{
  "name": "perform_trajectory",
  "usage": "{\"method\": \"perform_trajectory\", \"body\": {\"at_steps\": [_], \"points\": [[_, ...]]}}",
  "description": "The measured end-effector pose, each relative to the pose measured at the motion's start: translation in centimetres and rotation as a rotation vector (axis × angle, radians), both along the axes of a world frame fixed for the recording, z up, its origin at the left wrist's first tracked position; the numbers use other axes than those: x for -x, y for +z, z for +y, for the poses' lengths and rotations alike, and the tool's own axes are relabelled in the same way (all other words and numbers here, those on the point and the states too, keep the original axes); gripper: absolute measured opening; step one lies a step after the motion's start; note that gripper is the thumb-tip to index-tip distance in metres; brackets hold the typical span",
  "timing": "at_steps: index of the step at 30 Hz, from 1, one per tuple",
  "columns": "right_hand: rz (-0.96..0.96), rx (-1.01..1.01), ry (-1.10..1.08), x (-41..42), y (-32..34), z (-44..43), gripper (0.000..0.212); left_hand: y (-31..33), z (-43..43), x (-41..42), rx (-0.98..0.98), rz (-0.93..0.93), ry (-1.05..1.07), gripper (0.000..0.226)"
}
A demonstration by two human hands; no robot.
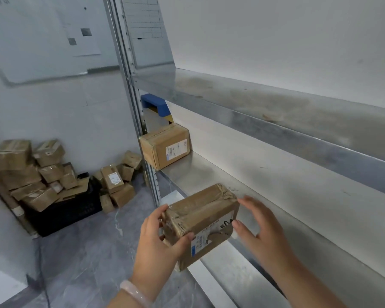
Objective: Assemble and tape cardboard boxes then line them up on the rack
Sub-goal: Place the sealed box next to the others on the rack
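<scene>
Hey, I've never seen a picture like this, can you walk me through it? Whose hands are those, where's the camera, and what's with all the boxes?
There is one picture, taken by a wide-angle camera worn on a person's head and looking forward and down, so the hands are that person's own. No machine is involved. The left hand, with a pale bracelet at the wrist, grips one end of a taped box. The right hand holds the other end between thumb and fingers. The box is at the front edge of a metal rack shelf; I cannot tell whether it rests there yet. Further along that shelf sits a second box. On the floor to the left lies a pile of boxes around a black crate.
</scene>
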State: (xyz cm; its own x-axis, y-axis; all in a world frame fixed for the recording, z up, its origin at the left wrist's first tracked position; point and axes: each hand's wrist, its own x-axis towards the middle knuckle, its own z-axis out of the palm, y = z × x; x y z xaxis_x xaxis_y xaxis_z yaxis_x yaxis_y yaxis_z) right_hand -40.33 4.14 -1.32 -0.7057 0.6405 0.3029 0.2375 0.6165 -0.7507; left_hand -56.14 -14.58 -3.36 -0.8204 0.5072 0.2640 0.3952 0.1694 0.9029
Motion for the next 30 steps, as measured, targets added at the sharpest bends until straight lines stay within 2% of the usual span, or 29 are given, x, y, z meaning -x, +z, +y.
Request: {"method": "perform_trajectory", "body": {"at_steps": [6,10,20,25,30], "points": [[-0.055,-0.022,0.016,9.4,-0.4,4.9,0.053,-0.3,5.7,9.5,0.034,-0.02,0.038,0.088],[-0.12,-0.081,0.052,15.2,-0.3,8.2,0.057,-0.5,9.6,15.3,0.049,-0.068,0.08,0.086],[-0.213,-0.014,-0.031,25.3,-2.8,10.2,0.063,-1.9,15.9,26.4,0.103,-0.053,0.063,0.086],[-0.23,0.124,-0.142,29.5,-5.1,8.2,0.063,-3.4,17.1,30.3,0.178,0.011,-0.024,0.095],[-0.209,0.412,-0.184,34.5,-6.7,5.2,0.087,-4.3,15.3,33.0,0.246,0.188,-0.234,0.097]]}}
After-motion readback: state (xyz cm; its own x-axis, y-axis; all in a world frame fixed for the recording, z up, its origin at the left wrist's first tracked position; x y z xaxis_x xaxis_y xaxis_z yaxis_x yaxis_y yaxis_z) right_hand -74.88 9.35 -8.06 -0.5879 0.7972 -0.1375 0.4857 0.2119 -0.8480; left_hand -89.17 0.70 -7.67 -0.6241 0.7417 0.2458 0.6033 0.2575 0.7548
